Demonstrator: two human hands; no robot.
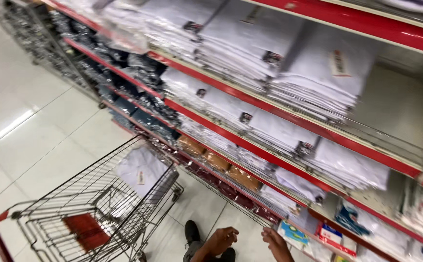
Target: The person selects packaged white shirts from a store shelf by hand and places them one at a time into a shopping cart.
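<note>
Step in hand, as I judge it: reaching to the lowest shelf (pixel 250 206). My left hand (pixel 222 239) and right hand (pixel 273 238) hang loosely curled, holding nothing, near the colourful packets (pixel 294 235); next move needs a spread grasp there

Both hands hang low at six o'clock: the left hand (pixel 222 240) loosely curled, the right hand (pixel 275 241) near the bottom shelf (pixel 289 219). A wire cart (pixel 90 208) at eight o'clock holds a bagged white shirt (pixel 141 171). Folded white shirts (pixel 289 63) fill red-edged shelves from twelve to three o'clock.
</note>
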